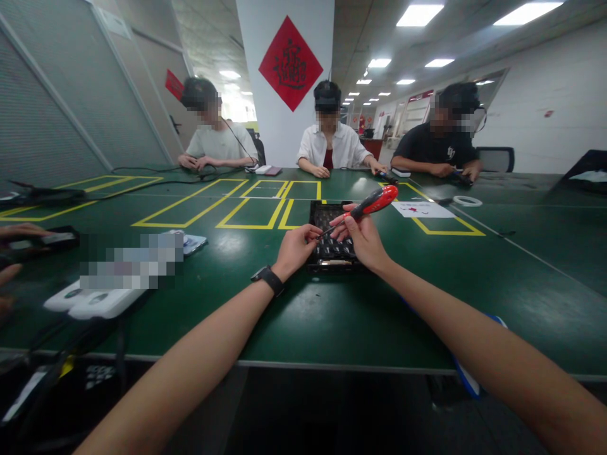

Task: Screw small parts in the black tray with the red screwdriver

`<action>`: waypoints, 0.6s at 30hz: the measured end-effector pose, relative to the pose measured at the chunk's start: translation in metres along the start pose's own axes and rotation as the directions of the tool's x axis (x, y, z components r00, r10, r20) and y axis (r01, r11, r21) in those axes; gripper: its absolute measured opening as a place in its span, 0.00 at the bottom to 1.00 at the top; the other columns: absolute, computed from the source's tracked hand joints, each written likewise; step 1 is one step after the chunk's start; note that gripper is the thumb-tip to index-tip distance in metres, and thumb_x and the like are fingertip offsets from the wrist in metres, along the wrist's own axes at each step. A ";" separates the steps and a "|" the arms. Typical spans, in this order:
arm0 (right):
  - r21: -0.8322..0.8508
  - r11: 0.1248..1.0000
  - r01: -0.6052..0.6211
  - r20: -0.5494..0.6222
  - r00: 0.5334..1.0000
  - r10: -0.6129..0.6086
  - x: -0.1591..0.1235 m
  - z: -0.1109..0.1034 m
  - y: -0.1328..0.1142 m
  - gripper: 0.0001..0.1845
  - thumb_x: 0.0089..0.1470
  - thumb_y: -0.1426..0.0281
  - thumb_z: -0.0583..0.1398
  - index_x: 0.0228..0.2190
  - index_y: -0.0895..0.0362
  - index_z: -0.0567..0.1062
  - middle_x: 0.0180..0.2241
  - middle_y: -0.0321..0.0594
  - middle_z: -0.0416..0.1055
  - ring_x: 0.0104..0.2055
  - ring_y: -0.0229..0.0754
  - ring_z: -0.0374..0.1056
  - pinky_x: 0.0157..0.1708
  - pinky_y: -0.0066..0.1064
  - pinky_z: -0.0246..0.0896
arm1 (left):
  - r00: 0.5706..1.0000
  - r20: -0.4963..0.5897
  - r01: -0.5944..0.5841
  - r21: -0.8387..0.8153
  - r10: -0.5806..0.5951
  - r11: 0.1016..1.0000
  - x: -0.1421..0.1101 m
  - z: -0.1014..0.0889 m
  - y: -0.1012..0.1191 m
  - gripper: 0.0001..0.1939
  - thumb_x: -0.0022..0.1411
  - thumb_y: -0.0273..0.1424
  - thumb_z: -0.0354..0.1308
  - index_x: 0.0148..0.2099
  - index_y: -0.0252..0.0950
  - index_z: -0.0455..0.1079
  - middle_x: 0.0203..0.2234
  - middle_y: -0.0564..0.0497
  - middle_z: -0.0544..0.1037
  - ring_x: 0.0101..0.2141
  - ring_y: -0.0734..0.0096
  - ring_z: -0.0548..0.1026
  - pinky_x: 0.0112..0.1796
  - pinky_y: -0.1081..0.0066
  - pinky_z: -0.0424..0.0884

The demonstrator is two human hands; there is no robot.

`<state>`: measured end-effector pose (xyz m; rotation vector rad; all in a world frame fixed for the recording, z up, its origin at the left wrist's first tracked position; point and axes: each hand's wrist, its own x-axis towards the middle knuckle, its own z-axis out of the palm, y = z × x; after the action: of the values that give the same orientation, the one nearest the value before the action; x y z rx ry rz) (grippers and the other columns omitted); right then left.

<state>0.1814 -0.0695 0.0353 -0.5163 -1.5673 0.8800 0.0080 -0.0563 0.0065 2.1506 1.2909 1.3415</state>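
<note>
My right hand point(363, 237) is closed around a screwdriver point(374, 201) with a red and black handle. The handle tilts up to the right, and its thin shaft points down left toward my other hand. At the shaft's tip, the fingers of my left hand point(298, 248) are pinched together; what lies between them is too small to make out. Under both hands an open black case point(327, 265) rests on the green table, with rows of small silvery pieces inside. My hands partly cover it.
Yellow tape outlines point(203, 205) mark the green table point(303, 328). On the left are white devices point(109, 300) with cables and another person's hands point(14, 265). A paper sheet point(422, 210) and a white ring point(467, 201) lie to the right. Three people sit across the table.
</note>
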 end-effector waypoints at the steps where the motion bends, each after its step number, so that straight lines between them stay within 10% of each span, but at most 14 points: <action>1: 0.014 1.000 -0.004 0.005 1.000 0.004 -0.001 0.002 0.000 0.19 0.53 0.56 0.54 0.44 0.52 0.60 0.34 0.36 0.70 0.28 0.33 0.67 0.26 0.26 0.64 | 1.000 0.000 0.011 -0.011 -0.011 1.000 0.000 0.000 0.000 0.12 0.51 0.23 0.54 0.40 0.35 0.71 0.30 0.49 0.77 0.31 0.72 0.74 0.36 0.71 0.69; 12: -0.091 0.995 0.051 -0.337 0.938 -0.079 -0.010 0.008 -0.007 0.15 0.56 0.54 0.48 0.40 0.50 0.61 0.24 0.30 0.64 0.18 0.30 0.57 0.18 0.24 0.52 | 0.999 -0.044 0.014 -0.116 -0.019 0.993 -0.004 0.001 0.020 0.13 0.55 0.25 0.50 0.42 0.35 0.71 0.37 0.50 0.76 0.39 0.70 0.72 0.44 0.69 0.66; 18: -0.206 0.977 0.058 -0.449 0.881 -0.147 -0.011 0.006 -0.006 0.14 0.57 0.55 0.47 0.37 0.51 0.63 0.19 0.30 0.56 0.19 0.32 0.53 0.20 0.24 0.51 | 0.977 0.190 -0.087 -0.031 0.092 0.996 -0.009 0.001 0.033 0.20 0.63 0.37 0.42 0.33 0.36 0.73 0.31 0.50 0.75 0.36 0.69 0.71 0.42 0.71 0.64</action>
<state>0.1789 -0.0833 0.0331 -0.7134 -1.2252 0.4799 0.0245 -0.0815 0.0217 2.2824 1.1120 1.1421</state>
